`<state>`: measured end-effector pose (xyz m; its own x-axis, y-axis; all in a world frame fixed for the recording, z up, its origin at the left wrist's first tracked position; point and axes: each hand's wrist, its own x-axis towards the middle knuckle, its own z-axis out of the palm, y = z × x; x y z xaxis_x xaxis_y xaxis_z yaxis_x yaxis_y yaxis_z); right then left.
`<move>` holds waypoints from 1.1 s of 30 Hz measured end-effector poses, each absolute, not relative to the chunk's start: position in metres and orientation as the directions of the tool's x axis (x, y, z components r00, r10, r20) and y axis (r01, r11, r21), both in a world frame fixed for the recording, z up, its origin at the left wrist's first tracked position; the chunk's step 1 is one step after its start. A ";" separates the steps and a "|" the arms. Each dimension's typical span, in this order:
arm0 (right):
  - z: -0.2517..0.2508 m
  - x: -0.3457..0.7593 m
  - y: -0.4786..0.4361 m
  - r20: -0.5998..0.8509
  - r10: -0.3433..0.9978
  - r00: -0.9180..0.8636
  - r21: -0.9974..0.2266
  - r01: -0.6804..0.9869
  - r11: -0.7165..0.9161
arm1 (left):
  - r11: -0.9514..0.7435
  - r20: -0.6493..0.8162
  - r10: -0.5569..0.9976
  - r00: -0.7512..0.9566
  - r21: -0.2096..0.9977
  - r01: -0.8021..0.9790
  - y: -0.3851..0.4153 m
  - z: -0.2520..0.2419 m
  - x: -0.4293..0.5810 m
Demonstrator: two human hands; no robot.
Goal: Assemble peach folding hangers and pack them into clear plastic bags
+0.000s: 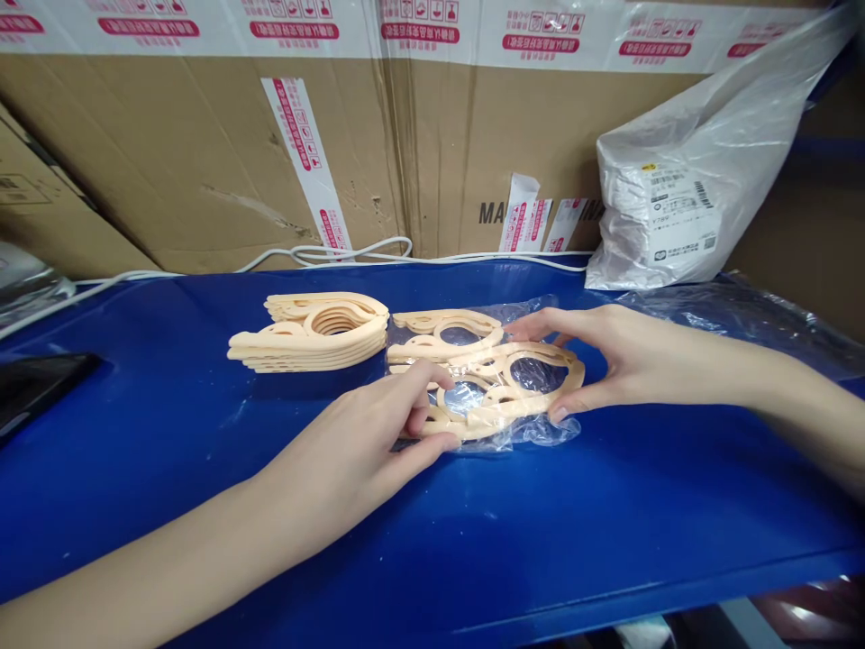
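Note:
Several cream plastic folding hangers [446, 341] lie side by side in or on a clear plastic bag [541, 433]. My right hand [601, 361] spans the rounded right end of one folding hanger [574, 374], thumb on the near side and fingers on the far side. My left hand [385, 433] is curled over the near left part of the group, with thumb and fingers closed on a hanger and the film around it. Whether the held right-hand hanger is inside the film or over it, I cannot tell. To the left stands a neat stack of matching hangers [317, 347], untouched.
A blue table [432, 559] carries everything. Tall cardboard boxes [203, 162] with a white cable [365, 257] along their foot close off the back. A white labelled plastic bag [676, 198] stands back right, more clear film [743, 315] beside it. A dark phone-like device [40, 388] lies far left.

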<state>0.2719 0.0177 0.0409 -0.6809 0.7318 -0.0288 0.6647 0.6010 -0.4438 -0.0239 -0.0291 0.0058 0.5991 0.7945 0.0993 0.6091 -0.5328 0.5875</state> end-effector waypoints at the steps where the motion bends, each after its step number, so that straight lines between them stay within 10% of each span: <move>1: 0.041 0.271 0.017 -0.040 0.723 -0.690 -0.443 0.661 0.606 | -0.535 0.104 0.795 0.598 0.586 0.609 -0.029 0.005 -0.024; 10: 0.056 0.295 0.022 -0.293 0.643 -0.708 -0.545 0.676 0.496 | -0.560 0.130 0.796 0.591 0.528 0.638 -0.030 0.001 -0.024; 21: 0.044 0.286 0.027 -0.243 0.672 -0.700 -0.768 0.562 0.308 | -0.566 0.142 0.792 0.594 0.535 0.627 -0.030 0.001 -0.024; 33: 0.044 0.288 0.029 -0.211 0.666 -0.715 -0.653 0.610 0.449 | -0.687 0.323 0.727 0.606 0.339 0.643 -0.030 0.002 -0.026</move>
<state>0.2878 0.0288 0.0435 -0.7153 0.6662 -0.2111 0.6105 0.4486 -0.6528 -0.0262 -0.0298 0.0024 0.6059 0.7269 0.3231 0.6430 -0.6867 0.3390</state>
